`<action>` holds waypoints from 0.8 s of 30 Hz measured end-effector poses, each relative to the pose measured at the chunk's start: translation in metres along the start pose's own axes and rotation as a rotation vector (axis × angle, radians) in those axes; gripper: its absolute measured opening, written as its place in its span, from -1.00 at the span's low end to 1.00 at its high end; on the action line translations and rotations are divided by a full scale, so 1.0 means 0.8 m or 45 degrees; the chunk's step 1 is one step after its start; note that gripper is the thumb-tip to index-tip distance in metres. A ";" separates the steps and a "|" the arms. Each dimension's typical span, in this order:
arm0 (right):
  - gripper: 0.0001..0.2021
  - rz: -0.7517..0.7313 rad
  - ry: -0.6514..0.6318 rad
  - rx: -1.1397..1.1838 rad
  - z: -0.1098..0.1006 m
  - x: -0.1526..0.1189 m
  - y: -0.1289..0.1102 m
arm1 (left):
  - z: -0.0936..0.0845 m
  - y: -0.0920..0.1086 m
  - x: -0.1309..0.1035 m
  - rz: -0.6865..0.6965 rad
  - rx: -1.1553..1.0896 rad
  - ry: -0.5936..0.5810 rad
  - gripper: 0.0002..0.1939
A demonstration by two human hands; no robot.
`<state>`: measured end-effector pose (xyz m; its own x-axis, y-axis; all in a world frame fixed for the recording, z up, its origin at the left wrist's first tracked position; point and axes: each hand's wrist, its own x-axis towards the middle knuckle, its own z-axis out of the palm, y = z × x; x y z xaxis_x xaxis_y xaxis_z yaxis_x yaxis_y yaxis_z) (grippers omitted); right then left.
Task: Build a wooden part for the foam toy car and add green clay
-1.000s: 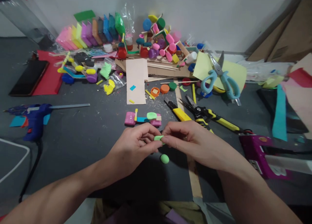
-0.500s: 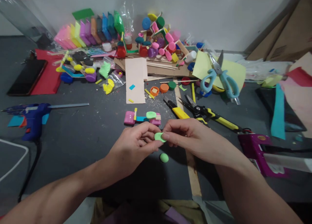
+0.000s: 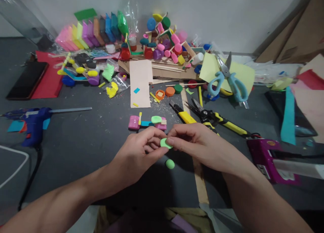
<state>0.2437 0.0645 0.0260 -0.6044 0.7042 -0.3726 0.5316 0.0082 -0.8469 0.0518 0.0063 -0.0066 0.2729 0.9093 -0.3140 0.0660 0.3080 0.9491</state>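
Note:
A flat, light green clay piece (image 3: 165,143) is held between both hands above the dark table. My left hand (image 3: 141,152) pinches its left side, thumb below and fingers curled behind. On its right side, the thumb and fingers of my right hand (image 3: 194,140) close on the same piece. Just below lies a small green clay ball (image 3: 170,164) on the table. Beyond my fingertips sits a small model with pink rollers (image 3: 134,122), a blue strip, a yellow post and a green oval (image 3: 156,119) on top; my hands partly cover its near edge.
A blue glue gun (image 3: 36,125) lies at the left, near a phone (image 3: 27,80). Cutter (image 3: 186,117), pliers (image 3: 227,125) and scissors (image 3: 227,77) are to the right, with a magenta tool (image 3: 268,160). Colored clay packs (image 3: 96,32) and small models line the back.
The green piece has turned slightly between my fingers and shows a rounder face. Both hands stay in nearly the same place, and the view has shifted very slightly.

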 end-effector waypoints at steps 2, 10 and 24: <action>-0.67 0.013 -0.008 0.001 -0.002 0.000 -0.003 | 0.000 0.003 0.000 -0.038 -0.056 0.002 -0.88; -0.66 0.041 -0.016 0.063 -0.002 -0.001 -0.005 | 0.003 0.013 0.001 -0.206 -0.227 -0.007 -0.86; -0.67 0.023 -0.049 0.061 -0.004 -0.003 0.000 | 0.002 0.011 0.005 -0.299 -0.440 -0.054 -0.78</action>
<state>0.2467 0.0653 0.0278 -0.6176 0.6762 -0.4016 0.5145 -0.0389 -0.8566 0.0546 0.0121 0.0004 0.3286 0.7930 -0.5130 -0.1924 0.5880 0.7856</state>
